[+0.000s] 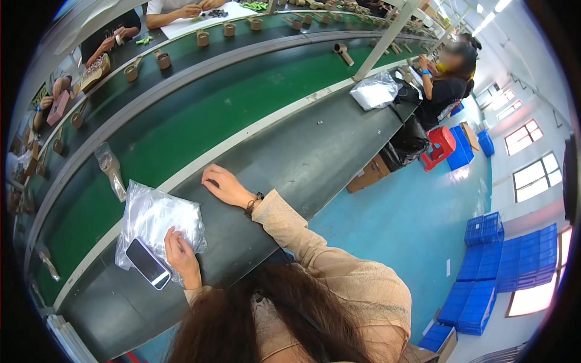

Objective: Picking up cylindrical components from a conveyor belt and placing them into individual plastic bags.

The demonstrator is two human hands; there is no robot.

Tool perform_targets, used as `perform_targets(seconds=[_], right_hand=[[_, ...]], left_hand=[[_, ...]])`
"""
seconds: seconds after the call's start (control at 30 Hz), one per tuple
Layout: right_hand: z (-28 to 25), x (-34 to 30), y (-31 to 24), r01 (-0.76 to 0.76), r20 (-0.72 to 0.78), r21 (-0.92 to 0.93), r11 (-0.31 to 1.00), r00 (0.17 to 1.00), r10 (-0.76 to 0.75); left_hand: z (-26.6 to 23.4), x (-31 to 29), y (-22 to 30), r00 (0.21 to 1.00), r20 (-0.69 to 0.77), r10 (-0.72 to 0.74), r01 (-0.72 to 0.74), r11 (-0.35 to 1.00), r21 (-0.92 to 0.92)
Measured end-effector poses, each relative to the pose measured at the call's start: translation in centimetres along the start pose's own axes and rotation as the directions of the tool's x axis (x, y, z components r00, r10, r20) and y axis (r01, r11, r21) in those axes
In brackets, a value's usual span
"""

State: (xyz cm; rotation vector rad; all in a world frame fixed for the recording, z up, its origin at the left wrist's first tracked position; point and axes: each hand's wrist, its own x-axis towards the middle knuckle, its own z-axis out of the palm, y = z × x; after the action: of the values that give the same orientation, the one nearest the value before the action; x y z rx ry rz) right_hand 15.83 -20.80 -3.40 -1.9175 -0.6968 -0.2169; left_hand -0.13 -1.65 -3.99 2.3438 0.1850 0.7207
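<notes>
My left hand [182, 256] lies on a stack of clear plastic bags [158, 209], its fingers a little bent and apart. A smartphone [147, 264] with a dark screen and pale frame rests on the bags, just left of that hand. Farther right, my right hand [227, 186] rests on the dark bench [290, 163] by the pale rail, with loosely curved fingers and nothing visible in them. On the green belt [200, 130] beyond the bags lies a brown part in a clear bag [111, 171].
Another bagged part [48, 264] lies at the belt's left end. A brown part [344, 54] sits farther along. Brown cup-shaped parts [203, 39] line the far track, where other people work. A white bag pile [375, 92], red stool [439, 147] and blue crates [478, 272] are right.
</notes>
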Motion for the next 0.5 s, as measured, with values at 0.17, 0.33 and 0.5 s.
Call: perform_targets(seconds=[0.17,0.33,0.5], right_hand=[[0.0,0.0,0.0,-0.008,0.008,-0.001,1.0,1.0,0.008],[-0.1,-0.1,0.5,0.004,0.006,-0.004,1.0,1.0,-0.004],[-0.2,-0.1,0.9,0.008,0.012,-0.006,1.0,1.0,-0.008]], left_hand=[[0.2,0.2,0.3,0.997,-0.051,0.065,-0.063,0.997,0.035],[0.2,0.8,2.0,0.998,-0.055,0.029,-0.029,0.999,0.016],[0.6,0.7,1.5,0.997,-0.041,0.071,-0.07,0.997,0.021]])
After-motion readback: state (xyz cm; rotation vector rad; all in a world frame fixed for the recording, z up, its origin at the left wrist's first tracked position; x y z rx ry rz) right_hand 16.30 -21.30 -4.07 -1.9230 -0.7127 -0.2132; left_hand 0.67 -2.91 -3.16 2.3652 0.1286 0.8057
